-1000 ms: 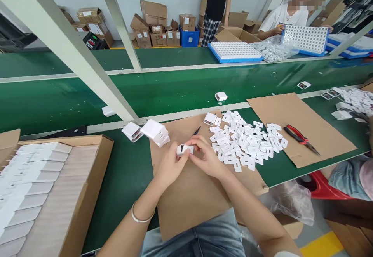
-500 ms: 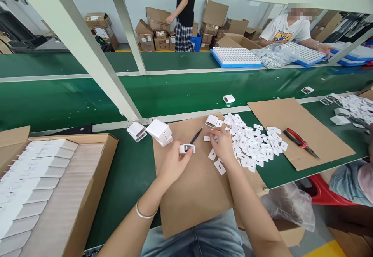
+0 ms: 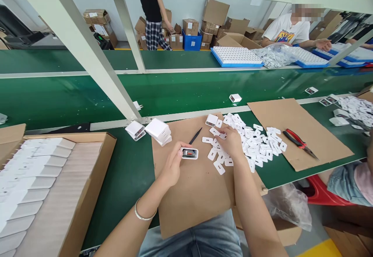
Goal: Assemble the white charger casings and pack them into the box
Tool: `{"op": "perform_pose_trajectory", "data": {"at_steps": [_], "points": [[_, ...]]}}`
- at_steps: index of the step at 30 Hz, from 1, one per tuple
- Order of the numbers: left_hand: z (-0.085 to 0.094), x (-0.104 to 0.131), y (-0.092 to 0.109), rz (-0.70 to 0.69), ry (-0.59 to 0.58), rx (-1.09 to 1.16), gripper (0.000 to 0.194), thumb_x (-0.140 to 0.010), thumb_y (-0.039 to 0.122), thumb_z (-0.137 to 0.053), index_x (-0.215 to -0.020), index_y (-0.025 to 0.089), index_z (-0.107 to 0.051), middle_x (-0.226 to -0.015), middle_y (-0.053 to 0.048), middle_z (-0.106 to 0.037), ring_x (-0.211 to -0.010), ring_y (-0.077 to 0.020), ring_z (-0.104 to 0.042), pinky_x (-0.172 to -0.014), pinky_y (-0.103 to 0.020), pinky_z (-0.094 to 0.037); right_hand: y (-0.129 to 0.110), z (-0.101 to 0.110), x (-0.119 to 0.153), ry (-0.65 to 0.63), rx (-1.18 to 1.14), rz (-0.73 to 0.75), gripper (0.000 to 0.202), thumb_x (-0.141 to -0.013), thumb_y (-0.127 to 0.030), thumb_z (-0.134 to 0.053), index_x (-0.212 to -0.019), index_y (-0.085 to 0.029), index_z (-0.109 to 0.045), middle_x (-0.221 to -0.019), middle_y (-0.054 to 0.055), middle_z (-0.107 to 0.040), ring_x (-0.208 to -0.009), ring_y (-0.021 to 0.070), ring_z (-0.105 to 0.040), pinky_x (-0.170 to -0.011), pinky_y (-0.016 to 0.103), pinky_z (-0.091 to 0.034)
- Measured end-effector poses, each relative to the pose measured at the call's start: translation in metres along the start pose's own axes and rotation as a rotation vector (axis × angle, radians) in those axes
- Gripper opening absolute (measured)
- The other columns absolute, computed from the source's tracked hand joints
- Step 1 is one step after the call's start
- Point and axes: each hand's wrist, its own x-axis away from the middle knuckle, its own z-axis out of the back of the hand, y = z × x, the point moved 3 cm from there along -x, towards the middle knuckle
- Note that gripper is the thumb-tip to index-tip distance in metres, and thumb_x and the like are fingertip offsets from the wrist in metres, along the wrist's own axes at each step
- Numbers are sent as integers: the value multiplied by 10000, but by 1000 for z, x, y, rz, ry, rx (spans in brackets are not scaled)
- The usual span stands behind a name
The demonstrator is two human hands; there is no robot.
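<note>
One casing (image 3: 190,153), uncapped, gripped by left hand (image 3: 171,167); right hand (image 3: 232,143), centre-right, touching loose plates (image 3: 254,144), grip seemingly unclear.

White is seen on the casing (image 3: 189,153) now, red and black on the pliers (image 3: 300,143), green on the worktop (image 3: 131,167), checks on the trousers (image 3: 154,35).
</note>
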Motion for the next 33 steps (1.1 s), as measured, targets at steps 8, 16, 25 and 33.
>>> {"op": "perform_pose_trajectory", "data": {"at_steps": [8,16,25,33], "points": [[1,-2,1,66,55,-170,509,-1032,602,-217,-1103,224,-551,-1124,-67,-662,-993,-240,-616,-886,-371,-443,-77,16,32,-186,-528,312,221,-864,-234,-609,-1077,-233,-668,-989,45,-666,-868,200,-581,-816,353,-492],[0,-5,2,109,82,-224,355,-1028,546,-362,-1040,215,-491,-1007,-32,-620,-905,-207,-565,-769,-324,-408,-106,3,54,-213,-441,593,300,-907,-179,-622,-1193,-267,-622,-1053,61,-644,-1001,227,-603,-863,399,-526],[-2,-7,-2,128,80,-152,323,-1022,518,-408,-1060,218,-522,-980,-13,-609,-880,-186,-555,-744,-299,-400,-107,6,56,-104,-379,681,346,-892,-152,-645,-1218,-267,-620,-1044,76,-634,-945,233,-613,-806,403,-546],[-1,-6,-4,58,92,-129,304,-1033,487,-387,-1084,223,-528,-1027,-27,-615,-900,-190,-562,-784,-303,-424,-104,4,55,-250,-530,506,306,-934,-289,-652,-1240,-301,-645,-1099,71,-599,-1009,226,-604,-873,394,-527]]}}
